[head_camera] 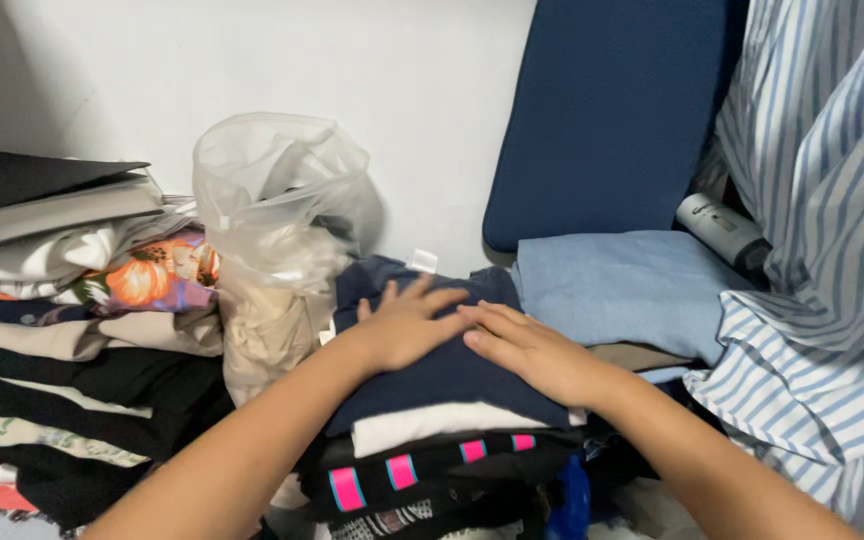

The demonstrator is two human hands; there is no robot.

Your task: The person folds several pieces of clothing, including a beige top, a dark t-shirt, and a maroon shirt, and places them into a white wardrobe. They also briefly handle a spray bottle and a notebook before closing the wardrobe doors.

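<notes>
folded clothes stacks (72, 380) fill a white-walled shelf (432, 90).

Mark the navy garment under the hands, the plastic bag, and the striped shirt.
navy garment (452, 375), head view, front fold
plastic bag (272, 185), head view, upper bulge
striped shirt (822, 200), head view, hanging front

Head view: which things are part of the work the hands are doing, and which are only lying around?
In use:
left hand and right hand, both flat on the folded navy garment on top of the middle clothes stack.

Lying about:
clear plastic bag
left clothes pile
light blue folded cloth
striped shirt
navy cushion
grey canister
</notes>
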